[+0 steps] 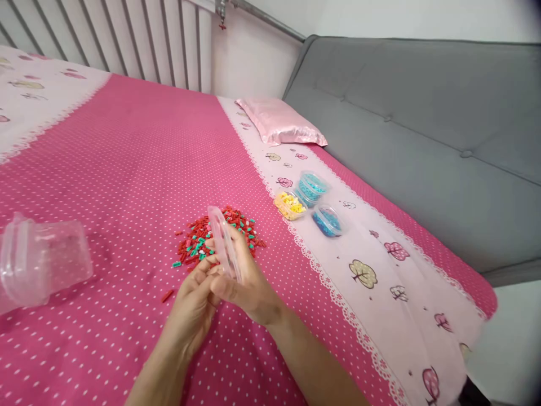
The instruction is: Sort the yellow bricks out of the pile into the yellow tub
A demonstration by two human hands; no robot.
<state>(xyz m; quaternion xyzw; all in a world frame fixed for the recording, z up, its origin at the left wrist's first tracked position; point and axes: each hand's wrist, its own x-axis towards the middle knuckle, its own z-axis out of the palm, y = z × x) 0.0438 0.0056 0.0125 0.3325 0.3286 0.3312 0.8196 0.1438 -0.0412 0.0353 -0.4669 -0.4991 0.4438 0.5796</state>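
A clear plastic lid (220, 239) is held tilted on edge between my two hands, above a heap of small building bricks (198, 239). My right hand (247, 287) grips it from the right, with the thumb at its lower end. Curled fingers of my left hand (196, 290) close on its lower left side, partly hidden behind my right thumb. Mostly red and green, the bricks lie loose on the pink bedspread. One red brick (167, 295) lies apart, near my left wrist.
Clear nested containers (46, 262) lie on their side at the left. To the right stand a tub of yellow bricks (290, 205), a tub of turquoise bricks (311, 186) and a tub of blue bricks (327, 220). A pink pillow (281, 121) rests by the grey headboard (414, 107).
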